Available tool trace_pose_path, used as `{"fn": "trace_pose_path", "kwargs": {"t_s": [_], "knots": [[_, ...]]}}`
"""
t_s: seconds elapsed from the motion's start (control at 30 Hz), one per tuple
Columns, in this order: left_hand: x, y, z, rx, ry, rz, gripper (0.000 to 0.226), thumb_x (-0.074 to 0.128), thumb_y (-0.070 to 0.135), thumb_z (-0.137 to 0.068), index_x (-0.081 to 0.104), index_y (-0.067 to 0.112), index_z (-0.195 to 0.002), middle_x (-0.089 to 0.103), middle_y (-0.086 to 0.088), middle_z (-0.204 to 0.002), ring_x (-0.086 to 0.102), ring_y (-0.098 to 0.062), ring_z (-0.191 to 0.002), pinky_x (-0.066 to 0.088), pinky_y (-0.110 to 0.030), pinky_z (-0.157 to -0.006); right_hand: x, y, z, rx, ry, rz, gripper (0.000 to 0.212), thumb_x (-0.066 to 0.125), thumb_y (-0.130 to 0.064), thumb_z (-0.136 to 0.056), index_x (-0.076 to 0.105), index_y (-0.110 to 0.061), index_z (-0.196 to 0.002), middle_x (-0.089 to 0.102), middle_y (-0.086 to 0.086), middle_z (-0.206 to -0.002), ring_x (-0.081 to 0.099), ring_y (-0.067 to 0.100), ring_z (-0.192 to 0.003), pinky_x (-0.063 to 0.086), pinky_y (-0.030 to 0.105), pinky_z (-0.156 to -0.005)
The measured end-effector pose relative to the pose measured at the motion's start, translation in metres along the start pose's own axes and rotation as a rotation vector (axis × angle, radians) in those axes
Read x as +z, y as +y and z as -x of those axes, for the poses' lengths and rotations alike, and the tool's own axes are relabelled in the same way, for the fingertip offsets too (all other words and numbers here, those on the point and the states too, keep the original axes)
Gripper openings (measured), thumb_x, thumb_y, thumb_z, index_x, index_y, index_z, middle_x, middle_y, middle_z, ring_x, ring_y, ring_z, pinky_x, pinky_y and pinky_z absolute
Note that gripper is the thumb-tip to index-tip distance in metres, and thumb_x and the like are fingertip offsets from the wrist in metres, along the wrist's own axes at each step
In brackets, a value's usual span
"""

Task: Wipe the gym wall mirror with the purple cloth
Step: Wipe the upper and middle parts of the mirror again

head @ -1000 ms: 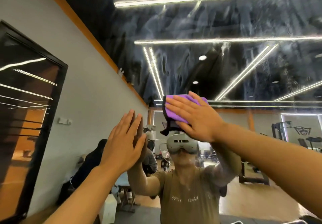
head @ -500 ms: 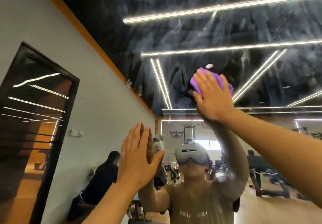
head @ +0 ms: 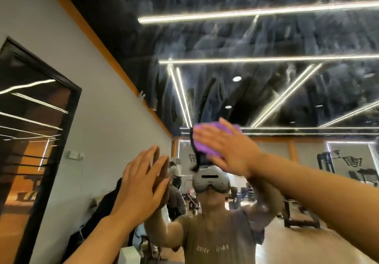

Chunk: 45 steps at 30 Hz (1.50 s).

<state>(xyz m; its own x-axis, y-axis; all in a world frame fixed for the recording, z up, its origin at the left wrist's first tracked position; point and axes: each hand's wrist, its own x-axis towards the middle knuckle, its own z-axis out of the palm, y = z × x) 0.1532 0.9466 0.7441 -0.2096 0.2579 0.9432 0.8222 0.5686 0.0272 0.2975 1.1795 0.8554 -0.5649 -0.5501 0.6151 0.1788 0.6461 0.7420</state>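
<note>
The gym wall mirror (head: 266, 91) fills the view ahead and shows smeary streaks over the reflected dark ceiling. My right hand (head: 227, 148) lies flat with straight fingers and presses the purple cloth (head: 207, 140) against the glass, just above the reflected headset. A dark flap of the cloth hangs down at its left edge. My left hand (head: 141, 183) rests flat on the mirror lower left of the cloth, fingers straight, palm against its own reflection.
A white side wall (head: 98, 120) with an orange trim strip runs along the left. A dark-framed door or window (head: 34, 140) sits in it. In the mirror I see my own reflection, seated people, and gym machines (head: 336, 167) at the right.
My right hand has slid the purple cloth down and to the left on the glass, from higher up half a second ago. The left hand stays pressed in the same place.
</note>
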Motion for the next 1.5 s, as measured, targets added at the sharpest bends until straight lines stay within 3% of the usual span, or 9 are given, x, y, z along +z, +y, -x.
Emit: {"fn": "trace_pose_path", "kwargs": {"t_s": [0.13, 0.3, 0.5, 0.7, 0.83, 1.07, 1.23, 1.37, 1.5], "knots": [[-0.006, -0.007, 0.003, -0.168, 0.018, 0.004, 0.078, 0.044, 0.061, -0.093, 0.004, 0.037, -0.156, -0.01, 0.009, -0.164, -0.008, -0.016, -0.151, -0.004, -0.038, -0.122, -0.022, 0.051, -0.053, 0.434, 0.149, -0.018, 0.074, 0.009, -0.057, -0.094, 0.018, -0.023, -0.159, 0.013, -0.003, -0.167, 0.007, 0.015, -0.155, -0.014, 0.038, -0.12], [-0.007, -0.024, 0.012, -0.186, -0.005, 0.068, 0.075, 0.037, 0.061, -0.094, 0.001, 0.039, -0.156, -0.016, 0.016, -0.162, -0.011, -0.013, -0.151, -0.002, -0.037, -0.122, -0.02, 0.051, -0.087, 0.798, 0.189, -0.037, 0.061, 0.023, -0.043, -0.106, 0.013, -0.019, -0.161, 0.004, -0.002, -0.169, -0.001, 0.016, -0.155, -0.008, 0.046, -0.123], [-0.004, -0.038, 0.016, -0.147, 0.016, 0.108, 0.071, 0.04, 0.056, -0.096, 0.001, 0.04, -0.154, -0.016, 0.021, -0.159, -0.012, -0.007, -0.148, -0.006, -0.028, -0.114, -0.011, -0.006, -0.079, 0.469, 0.145, -0.033, 0.068, 0.012, -0.052, -0.097, 0.022, -0.024, -0.158, 0.016, -0.001, -0.167, 0.006, 0.018, -0.155, -0.008, 0.044, -0.123], [-0.005, -0.046, 0.019, -0.059, 0.041, 0.146, 0.069, 0.041, 0.049, -0.098, 0.004, 0.038, -0.155, -0.012, 0.021, -0.16, -0.009, -0.006, -0.149, -0.002, -0.025, -0.115, 0.029, -0.117, -0.035, -0.118, 0.019, 0.055, 0.055, 0.033, -0.047, -0.1, 0.038, -0.029, -0.152, 0.033, -0.005, -0.159, 0.025, 0.019, -0.15, 0.01, 0.046, -0.12], [-0.012, -0.058, 0.02, 0.026, 0.02, 0.113, 0.07, 0.042, 0.05, -0.099, -0.002, 0.042, -0.153, -0.018, 0.024, -0.158, -0.015, -0.001, -0.146, -0.005, -0.023, -0.115, 0.019, -0.082, -0.053, -0.287, -0.092, -0.056, 0.057, 0.03, -0.047, -0.102, 0.029, -0.032, -0.156, 0.023, -0.009, -0.164, 0.01, 0.012, -0.154, -0.005, 0.043, -0.124], [-0.011, -0.064, 0.018, 0.025, 0.024, 0.075, 0.07, 0.038, 0.058, -0.098, -0.003, 0.044, -0.153, -0.022, 0.025, -0.158, -0.013, -0.004, -0.148, -0.005, -0.026, -0.117, -0.014, -0.011, -0.14, 0.24, 0.125, -0.024, 0.068, 0.014, -0.056, -0.096, 0.025, -0.028, -0.158, 0.017, -0.007, -0.165, 0.011, 0.013, -0.154, -0.009, 0.044, -0.123], [-0.011, -0.071, 0.016, -0.137, 0.069, 0.038, 0.093, 0.036, 0.077, -0.084, -0.012, 0.037, -0.153, -0.028, 0.019, -0.156, -0.02, -0.007, -0.146, -0.019, -0.025, -0.109, -0.022, -0.005, -0.189, 0.557, 0.095, -0.018, 0.058, 0.02, -0.042, -0.107, 0.011, -0.024, -0.161, 0.002, -0.003, -0.169, -0.004, 0.016, -0.155, -0.011, 0.047, -0.122], [-0.011, -0.077, 0.019, -0.181, 0.049, 0.077, 0.097, 0.028, 0.08, -0.078, -0.013, 0.036, -0.154, -0.023, 0.017, -0.16, -0.015, -0.009, -0.149, -0.012, -0.027, -0.114, -0.01, -0.034, -0.178, 0.432, 0.107, -0.017, 0.069, 0.009, -0.05, -0.096, 0.015, -0.026, -0.16, 0.007, -0.004, -0.168, 0.0, 0.016, -0.155, -0.011, 0.045, -0.123], [-0.012, -0.089, 0.023, -0.129, 0.019, 0.241, 0.083, 0.046, 0.058, -0.094, -0.01, 0.042, -0.153, -0.022, 0.028, -0.157, -0.014, -0.001, -0.147, 0.001, -0.031, -0.121, 0.006, -0.082, -0.156, 0.143, 0.039, -0.022, 0.061, 0.014, -0.051, -0.1, 0.018, -0.032, -0.158, 0.013, -0.007, -0.166, 0.002, 0.015, -0.154, -0.009, 0.046, -0.123]]}}
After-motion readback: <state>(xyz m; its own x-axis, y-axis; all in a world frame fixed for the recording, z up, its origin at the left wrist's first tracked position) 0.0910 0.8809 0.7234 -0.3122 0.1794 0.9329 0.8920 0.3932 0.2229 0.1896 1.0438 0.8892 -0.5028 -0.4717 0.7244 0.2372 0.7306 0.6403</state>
